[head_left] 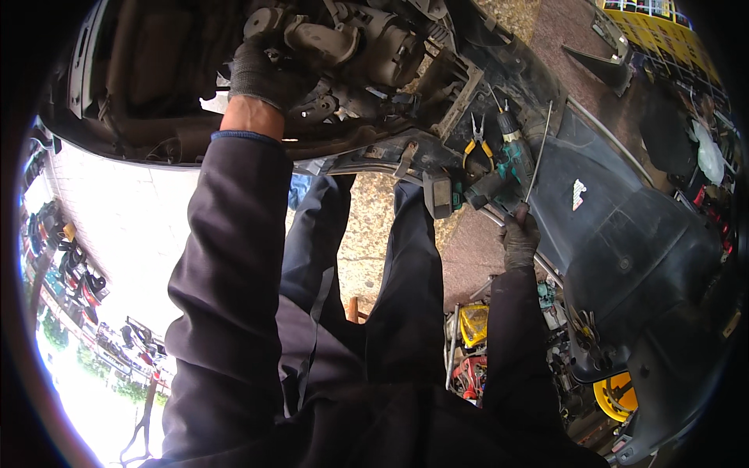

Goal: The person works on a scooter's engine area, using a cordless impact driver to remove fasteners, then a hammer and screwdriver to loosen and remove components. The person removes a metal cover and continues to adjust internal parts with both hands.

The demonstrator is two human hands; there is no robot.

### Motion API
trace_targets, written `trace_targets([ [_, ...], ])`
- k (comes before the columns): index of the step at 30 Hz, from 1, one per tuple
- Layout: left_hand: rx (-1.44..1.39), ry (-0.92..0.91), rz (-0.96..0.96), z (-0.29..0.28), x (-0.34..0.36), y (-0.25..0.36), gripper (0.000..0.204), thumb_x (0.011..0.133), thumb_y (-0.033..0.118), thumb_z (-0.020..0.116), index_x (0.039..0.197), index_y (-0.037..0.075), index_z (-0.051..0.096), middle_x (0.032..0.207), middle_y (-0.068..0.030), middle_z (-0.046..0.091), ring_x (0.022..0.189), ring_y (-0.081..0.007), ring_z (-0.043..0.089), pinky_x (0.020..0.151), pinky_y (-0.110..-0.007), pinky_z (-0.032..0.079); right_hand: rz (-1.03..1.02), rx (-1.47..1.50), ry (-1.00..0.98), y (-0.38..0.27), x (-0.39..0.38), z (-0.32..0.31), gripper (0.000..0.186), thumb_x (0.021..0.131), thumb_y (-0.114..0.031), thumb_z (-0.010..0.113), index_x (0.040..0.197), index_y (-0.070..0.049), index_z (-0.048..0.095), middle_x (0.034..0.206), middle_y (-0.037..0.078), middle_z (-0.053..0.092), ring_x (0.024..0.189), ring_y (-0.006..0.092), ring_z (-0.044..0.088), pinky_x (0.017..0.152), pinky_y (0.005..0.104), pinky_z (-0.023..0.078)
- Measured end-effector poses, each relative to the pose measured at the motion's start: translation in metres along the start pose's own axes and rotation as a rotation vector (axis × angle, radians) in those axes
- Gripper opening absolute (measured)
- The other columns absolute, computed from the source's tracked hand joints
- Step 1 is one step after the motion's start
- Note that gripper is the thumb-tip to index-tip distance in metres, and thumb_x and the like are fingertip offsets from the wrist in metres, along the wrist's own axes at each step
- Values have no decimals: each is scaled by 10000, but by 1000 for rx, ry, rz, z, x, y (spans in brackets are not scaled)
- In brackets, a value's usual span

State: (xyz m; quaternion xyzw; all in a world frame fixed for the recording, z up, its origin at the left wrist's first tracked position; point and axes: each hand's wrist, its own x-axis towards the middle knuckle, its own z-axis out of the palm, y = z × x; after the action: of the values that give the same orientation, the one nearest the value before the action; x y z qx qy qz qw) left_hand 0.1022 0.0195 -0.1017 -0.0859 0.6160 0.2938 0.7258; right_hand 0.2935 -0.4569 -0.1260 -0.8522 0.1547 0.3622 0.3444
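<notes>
Reaching toward 11 o'clock, my gloved left hand (269,76) lies back upward at the end of an outstretched arm (234,257), against the dusty engine (335,43) at 12; I cannot tell whether its hidden fingers grasp anything. At 3 o'clock my gloved right hand (520,238) has its fingers wrapped round the lower end of one thin rod (539,152), tilted between 12 and 1. Counted on the rod's 9-o'clock side: one green drill (515,154), one pair of yellow-handled pliers (477,138). Farther out at 3: one large black panel (616,226).
</notes>
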Motion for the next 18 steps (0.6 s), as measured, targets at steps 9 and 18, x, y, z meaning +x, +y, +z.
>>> trace_targets([
  [9,-20,-98,16,-15,6,-1,297,895,224,573,1108,16,566,1067,-143,598,959,-285,580,841,-402,533,94,-18,27,-8,6,2,183,787,-115,686,898,-71,547,662,25,537,509,117,528,445,277,455],
  [18,-62,-164,71,-24,-4,0,130,824,200,636,776,105,561,841,-31,584,864,-260,573,823,-437,499,118,-428,84,78,98,-42,135,889,-211,576,856,-80,581,715,33,531,635,197,523,587,379,434],
])
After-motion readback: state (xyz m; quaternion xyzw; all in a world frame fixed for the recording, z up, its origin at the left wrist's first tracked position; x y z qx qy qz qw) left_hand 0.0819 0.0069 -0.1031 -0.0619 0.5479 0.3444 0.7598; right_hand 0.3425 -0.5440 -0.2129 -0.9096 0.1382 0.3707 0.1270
